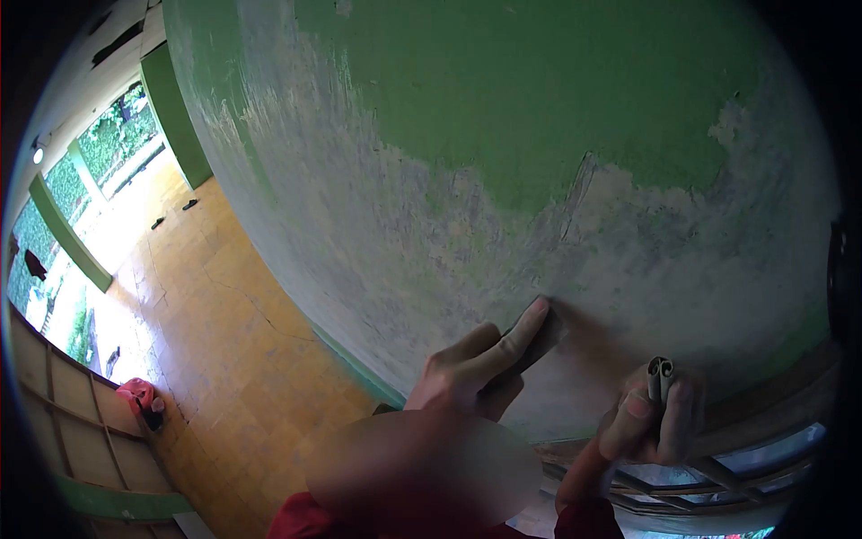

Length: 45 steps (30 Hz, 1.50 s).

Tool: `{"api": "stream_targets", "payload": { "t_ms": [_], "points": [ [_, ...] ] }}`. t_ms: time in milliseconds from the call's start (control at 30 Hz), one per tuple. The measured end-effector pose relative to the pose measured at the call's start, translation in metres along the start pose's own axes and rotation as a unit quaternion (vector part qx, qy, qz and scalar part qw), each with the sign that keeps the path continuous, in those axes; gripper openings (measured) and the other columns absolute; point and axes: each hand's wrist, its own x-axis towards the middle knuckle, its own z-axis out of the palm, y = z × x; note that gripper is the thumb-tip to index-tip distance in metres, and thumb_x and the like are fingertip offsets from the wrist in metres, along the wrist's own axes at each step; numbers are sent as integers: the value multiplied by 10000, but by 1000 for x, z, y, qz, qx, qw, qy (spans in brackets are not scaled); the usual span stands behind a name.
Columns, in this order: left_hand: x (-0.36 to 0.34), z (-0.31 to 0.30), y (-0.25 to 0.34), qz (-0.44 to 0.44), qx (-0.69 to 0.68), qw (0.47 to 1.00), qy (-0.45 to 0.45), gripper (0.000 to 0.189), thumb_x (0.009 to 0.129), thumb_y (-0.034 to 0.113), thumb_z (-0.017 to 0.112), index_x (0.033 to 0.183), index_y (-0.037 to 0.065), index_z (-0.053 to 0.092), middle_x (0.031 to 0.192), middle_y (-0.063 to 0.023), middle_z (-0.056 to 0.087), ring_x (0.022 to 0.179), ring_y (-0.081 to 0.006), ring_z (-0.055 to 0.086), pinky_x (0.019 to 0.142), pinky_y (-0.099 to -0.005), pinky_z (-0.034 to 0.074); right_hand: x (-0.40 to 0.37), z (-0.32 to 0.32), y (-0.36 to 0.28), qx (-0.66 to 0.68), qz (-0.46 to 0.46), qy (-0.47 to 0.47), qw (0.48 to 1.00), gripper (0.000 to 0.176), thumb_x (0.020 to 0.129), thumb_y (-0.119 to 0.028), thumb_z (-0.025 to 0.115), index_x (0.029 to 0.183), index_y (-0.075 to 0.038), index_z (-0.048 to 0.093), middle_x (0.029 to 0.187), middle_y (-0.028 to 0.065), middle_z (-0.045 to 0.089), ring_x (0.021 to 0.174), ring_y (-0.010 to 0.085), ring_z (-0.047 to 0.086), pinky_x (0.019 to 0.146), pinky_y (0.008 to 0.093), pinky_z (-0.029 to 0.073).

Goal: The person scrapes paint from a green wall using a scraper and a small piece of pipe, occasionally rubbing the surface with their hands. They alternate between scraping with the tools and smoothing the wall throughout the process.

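Observation:
My left hand [471,364] has its index finger stretched along a flat grey-brown piece [546,337], pressed against the wall [431,234]. Its kind cannot be made out. To the right, my right hand [648,418] is closed around a thin sheet rolled into two coils [661,370], with the coil ends facing up. It is held a little away from the wall. The wall's green paint [557,81] remains in the upper part. Below it lies a rough, patchy whitish surface with ragged paint edges. A blurred patch hides my left wrist and forearm.
An orange tiled floor [224,305] stretches left toward a bright opening with green pillars [67,234]. A red bag-like bundle [139,395] rests beside a wood-framed panel [99,404]. Dark footwear [189,205] lies on the floor. A slatted window [700,476] is at the lower right.

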Motion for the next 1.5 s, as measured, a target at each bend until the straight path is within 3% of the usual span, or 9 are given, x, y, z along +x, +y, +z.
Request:
{"api": "stream_targets", "payload": {
  "t_ms": [200, 400, 600, 700, 800, 933, 1033, 1133, 1500],
  "points": [
    [-46, 3, -29, -273, -265, 921, 86, 330, 1014, 156, 546, 1290, -11, 617, 745, -15, 576, 590, -88, 527, 547, -291, 481, -6, 4, -1, -46, 1, 18, 999, 328, 976, -328, 674, 1288, -230, 643, 847, 38, 590, 691, 145, 554, 616, 305, 489],
    [-56, -12, -55, -372, -283, 881, 69, 482, 1092, 385, 379, 1011, -24, 620, 742, -31, 560, 539, -68, 507, 479, -229, 410, -5, 4, -3, -11, 21, -13, 1000, 377, 963, -336, 691, 1312, -204, 638, 860, 36, 597, 678, 142, 542, 605, 304, 479],
    [-2, -25, -2, -240, -314, 916, 70, 259, 1079, 241, 456, 1216, 29, 510, 674, -21, 522, 495, -87, 488, 464, -257, 405, -9, 7, 12, -15, -58, 17, 998, 383, 943, -176, 681, 1317, -104, 644, 795, 53, 630, 627, 147, 533, 576, 259, 448],
    [35, -29, 21, -140, -257, 956, 21, 243, 1061, 158, 484, 1255, 16, 454, 689, -38, 532, 510, -91, 503, 469, -271, 407, -11, 3, 12, -80, -33, 7, 996, 391, 939, -286, 705, 1132, 54, 697, 980, 233, 707, 825, 313, 697, 697, 396, 557],
    [53, -18, 30, -131, -259, 956, 42, 260, 1039, 117, 522, 1261, -1, 452, 760, -81, 589, 530, -95, 533, 482, -273, 414, 5, 14, 11, -1, -98, 26, 995, 347, 910, -124, 679, 1252, -63, 681, 756, 97, 664, 606, 159, 542, 562, 254, 440],
    [58, -3, 28, -29, -233, 957, 171, 311, 984, 38, 597, 1271, 9, 481, 831, -138, 641, 585, -118, 588, 498, -286, 447, 5, 15, 10, 3, -87, 40, 995, 332, 912, -124, 674, 1239, -69, 690, 758, 99, 662, 596, 161, 539, 548, 257, 435],
    [59, 0, 21, 12, -161, 977, 138, 368, 954, 34, 631, 1293, 23, 486, 850, -142, 634, 643, -176, 623, 573, -308, 498, 4, 14, 9, 8, -82, 40, 996, 337, 910, -128, 676, 1241, -70, 689, 757, 99, 660, 594, 160, 537, 540, 254, 431],
    [53, 5, 18, 66, -78, 979, 174, 389, 945, 42, 663, 1302, 12, 513, 1008, -104, 617, 628, -84, 611, 484, -221, 487, 2, 13, 10, 10, -80, 38, 996, 341, 910, -137, 678, 1244, -70, 688, 755, 97, 658, 597, 161, 538, 539, 253, 430],
    [37, -1, 20, 117, 126, 981, 88, 684, 909, -16, 639, 1528, -6, 347, 1147, -203, 547, 822, -269, 645, 629, -366, 544, 4, 11, 10, 13, -87, 26, 996, 371, 916, -137, 668, 1284, -86, 665, 772, 97, 663, 618, 164, 555, 556, 257, 446]
  ]
}}
